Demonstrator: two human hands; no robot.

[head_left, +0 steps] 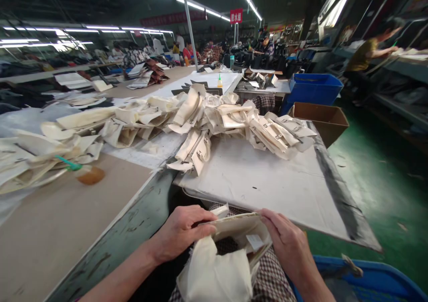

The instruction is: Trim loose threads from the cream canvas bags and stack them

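Note:
A cream bag body [219,271] rests on my lap, its opening turned up toward me and a small white label [254,242] visible on its inner wall. My left hand [187,228] pinches the rim at the left, thumb toward me and fingers on the far side. At the right end of the same rim, my right hand [286,235] grips the edge, with its fingertips partly hidden behind the fabric. Beyond, on the white table [261,177], lies a heap of similar cream bag pieces [197,153] with straps and dark metal fittings.
A glue bottle [90,175] with a green nozzle lies on the left table [110,190]. A blue basket [368,275] stands by my right side. Past the white table are a cardboard box [321,117] and a blue bin [314,88]. Other people work farther off.

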